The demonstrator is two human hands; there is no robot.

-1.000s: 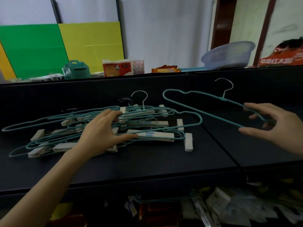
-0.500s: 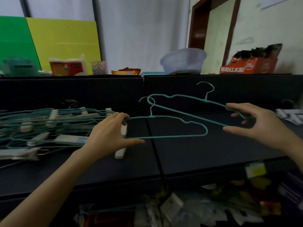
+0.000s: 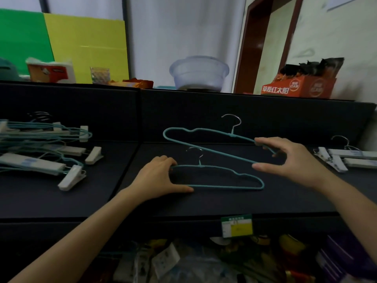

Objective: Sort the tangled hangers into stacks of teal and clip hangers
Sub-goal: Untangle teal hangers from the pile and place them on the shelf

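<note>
- The black counter [image 3: 204,203] carries everything, and the view has swung to the right along it: a second ago the tangled pile [image 3: 40,152] filled the middle, now it sits at the far left edge, still mixing teal wire with white clip hangers.
- Our left hand [image 3: 161,176] has pulled one teal hanger [image 3: 224,186] out of that pile and brought it to the open middle of the counter. Its lower bar seems to touch the surface. The fingers [image 3: 179,188] are closed around its left end.
- Our right hand [image 3: 285,160] holds a second teal hanger [image 3: 204,148] by its right end, pinched between thumb and the other fingers, tilted and just above and behind the first one. We judge that both are about to be laid down together as the teal stack.
- At the right edge a small stack of clip hangers [image 3: 344,158] already lies, well apart from the teal ones, so the sorting is begun but much of the pile remains.
- On the ledge behind, a clear plastic basin [image 3: 199,73] stands; we cannot tell what is in it. To the right, an orange carton [image 3: 299,88] holds dark packets.
</note>
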